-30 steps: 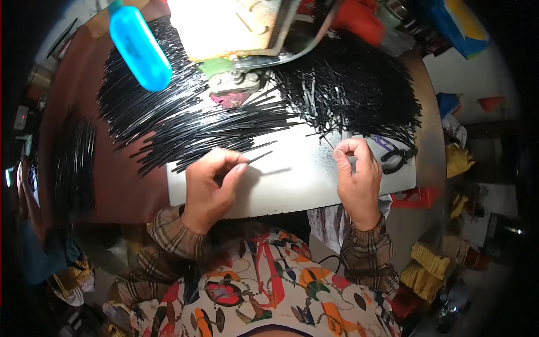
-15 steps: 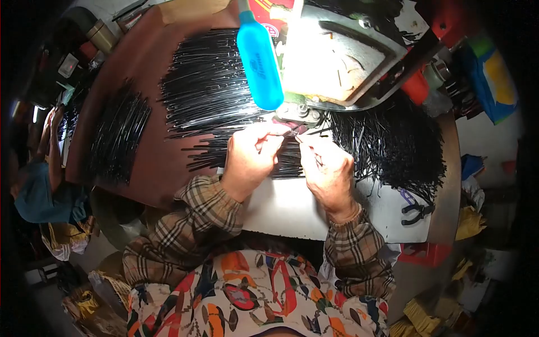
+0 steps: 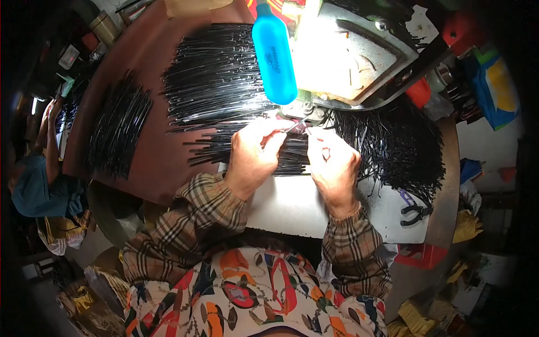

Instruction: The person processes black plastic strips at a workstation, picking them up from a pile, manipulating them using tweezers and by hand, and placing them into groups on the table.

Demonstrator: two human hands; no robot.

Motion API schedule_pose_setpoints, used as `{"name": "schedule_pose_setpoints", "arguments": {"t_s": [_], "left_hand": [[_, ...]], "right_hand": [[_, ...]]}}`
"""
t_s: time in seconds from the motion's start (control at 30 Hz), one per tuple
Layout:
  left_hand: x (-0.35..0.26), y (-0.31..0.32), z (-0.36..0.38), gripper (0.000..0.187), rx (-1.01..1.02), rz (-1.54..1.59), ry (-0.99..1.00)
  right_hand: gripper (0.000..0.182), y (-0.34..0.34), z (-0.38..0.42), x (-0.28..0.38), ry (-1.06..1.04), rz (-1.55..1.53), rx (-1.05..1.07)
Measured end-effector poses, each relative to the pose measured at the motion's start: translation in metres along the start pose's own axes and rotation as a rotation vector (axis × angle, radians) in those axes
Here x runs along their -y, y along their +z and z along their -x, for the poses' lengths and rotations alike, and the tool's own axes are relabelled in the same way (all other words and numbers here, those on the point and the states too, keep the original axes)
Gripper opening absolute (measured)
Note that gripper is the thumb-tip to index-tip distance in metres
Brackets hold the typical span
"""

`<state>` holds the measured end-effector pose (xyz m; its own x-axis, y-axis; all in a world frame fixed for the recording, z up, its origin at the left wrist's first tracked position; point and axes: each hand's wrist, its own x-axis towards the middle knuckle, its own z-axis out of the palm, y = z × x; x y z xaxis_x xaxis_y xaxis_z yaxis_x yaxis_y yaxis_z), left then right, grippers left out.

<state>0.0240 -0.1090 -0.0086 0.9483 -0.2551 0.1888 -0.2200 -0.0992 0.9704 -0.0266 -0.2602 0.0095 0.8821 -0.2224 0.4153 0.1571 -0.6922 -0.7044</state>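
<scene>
My left hand (image 3: 254,153) is closed, thumb and forefinger pinched on a thin dark strip (image 3: 293,127) just below the metal foot of a machine (image 3: 306,111). Close by on the right, my right hand (image 3: 336,165) is also closed, its fingertips pinching at the strip's other side. Glare and fingers hide much of the strip. Under and beside my left hand lie loose black strips (image 3: 210,147). A large pile of black strips (image 3: 219,73) spreads behind it, and a tangled heap of them (image 3: 398,143) lies right of my right hand.
A blue bottle-shaped object (image 3: 274,59) hangs beside the brightly lit machine plate (image 3: 353,62). Another black bundle (image 3: 120,129) rests on the brown table (image 3: 160,151). Black-handled pliers (image 3: 415,213) lie on the white board (image 3: 286,208). At far left, a co-worker's arm (image 3: 53,135) shows.
My hands stay at the machine's foot, and my right fingertips have shifted slightly away from the left ones. The view has shifted a little, moving the machine and blue object rightward in the picture.
</scene>
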Motion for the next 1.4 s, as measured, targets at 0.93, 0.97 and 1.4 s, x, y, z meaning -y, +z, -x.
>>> {"name": "schedule_pose_setpoints", "arguments": {"t_s": [0.93,0.97,1.4], "left_hand": [[0.008,0.005,-0.044,0.029,-0.004,-0.166,0.512],[0.004,0.003,-0.043,0.031,0.03,-0.175,0.495],[-0.007,-0.006,-0.046,0.031,0.152,-0.354,0.447]], "right_hand": [[0.011,0.016,-0.026,-0.042,-0.095,-0.215,-0.074],[0.012,0.013,-0.027,-0.041,-0.023,-0.248,-0.018],[0.013,0.009,-0.028,-0.046,0.04,-0.302,0.032]]}}
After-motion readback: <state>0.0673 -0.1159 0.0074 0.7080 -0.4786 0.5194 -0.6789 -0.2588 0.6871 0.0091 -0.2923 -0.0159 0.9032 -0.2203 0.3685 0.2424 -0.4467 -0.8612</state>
